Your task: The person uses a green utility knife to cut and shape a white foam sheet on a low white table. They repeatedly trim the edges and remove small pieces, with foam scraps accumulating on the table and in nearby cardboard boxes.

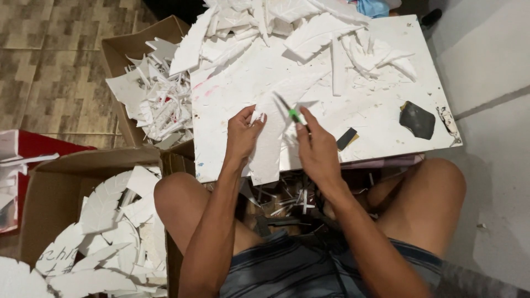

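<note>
Landmark: white work board resting over the person's knees. Left hand sat at the board's near edge, fingers curled shut w/ thumb pinching the top of a long white foam strip; strip lay on the board, its lower end hanging past the near edge. Right hand just right of the strip, fingers closed round a green-handled craft knife, blade angled up-left over the strip. Cut foam leaves piled at the board's far edge. Dark sanding pad near its right edge. Box of white offcuts left of the board; box of finished leaves near-left, beside the knee.
</note>
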